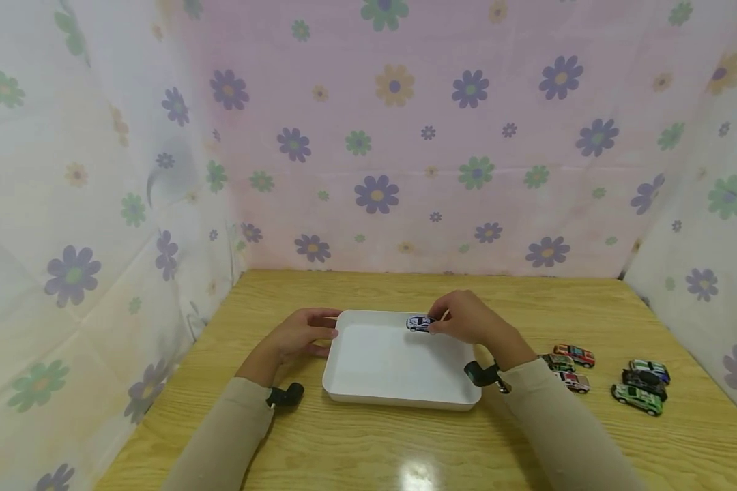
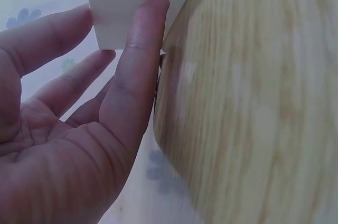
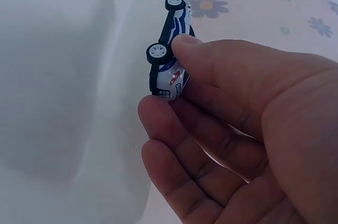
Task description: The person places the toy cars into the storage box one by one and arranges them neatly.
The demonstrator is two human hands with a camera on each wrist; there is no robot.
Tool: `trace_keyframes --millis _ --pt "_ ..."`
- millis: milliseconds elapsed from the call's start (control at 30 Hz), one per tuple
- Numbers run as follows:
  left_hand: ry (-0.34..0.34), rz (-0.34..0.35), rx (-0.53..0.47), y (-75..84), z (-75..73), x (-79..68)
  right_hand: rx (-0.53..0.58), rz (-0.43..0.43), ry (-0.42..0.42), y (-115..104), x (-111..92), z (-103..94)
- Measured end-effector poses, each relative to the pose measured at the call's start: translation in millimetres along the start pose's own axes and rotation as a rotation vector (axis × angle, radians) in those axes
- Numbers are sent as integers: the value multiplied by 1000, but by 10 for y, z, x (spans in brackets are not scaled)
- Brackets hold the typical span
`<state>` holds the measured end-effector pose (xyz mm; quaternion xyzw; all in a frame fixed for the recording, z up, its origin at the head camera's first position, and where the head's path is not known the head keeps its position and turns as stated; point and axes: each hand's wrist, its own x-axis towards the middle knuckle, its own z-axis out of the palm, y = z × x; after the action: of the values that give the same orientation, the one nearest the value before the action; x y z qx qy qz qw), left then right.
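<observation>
A white rectangular tray (image 1: 399, 361) lies on the wooden table. My right hand (image 1: 469, 318) pinches a small white and blue toy car (image 1: 419, 324) over the tray's far side, towards the right. In the right wrist view the thumb presses the side of the toy car (image 3: 171, 49), with its wheels facing the tray's interior. At the tray's left end is my left hand (image 1: 301, 334), its extended fingers against the outer wall. The left wrist view shows the fingertips (image 2: 153, 10) on the tray's side (image 2: 121, 2), close to the tabletop.
Right of the tray, partly behind my right sleeve, sit toy cars in red (image 1: 574, 354), dark green (image 1: 559, 363) and white-red (image 1: 572, 382). Farther right is another cluster, with a green car (image 1: 637, 399) and a black one (image 1: 645, 383). Flowered cloth (image 1: 430, 150) surrounds the table.
</observation>
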<state>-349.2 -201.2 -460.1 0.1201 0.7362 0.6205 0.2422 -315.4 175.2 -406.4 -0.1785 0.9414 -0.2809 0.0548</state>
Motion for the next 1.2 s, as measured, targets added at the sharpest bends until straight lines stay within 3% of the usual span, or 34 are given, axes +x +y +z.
trace_keyframes --millis 667,1200 --pt "8 8 2 19 51 -30 -34 30 -60 -116 168 277" --pt "13 -1 -1 45 44 -49 -45 46 -60 -271 305 392"
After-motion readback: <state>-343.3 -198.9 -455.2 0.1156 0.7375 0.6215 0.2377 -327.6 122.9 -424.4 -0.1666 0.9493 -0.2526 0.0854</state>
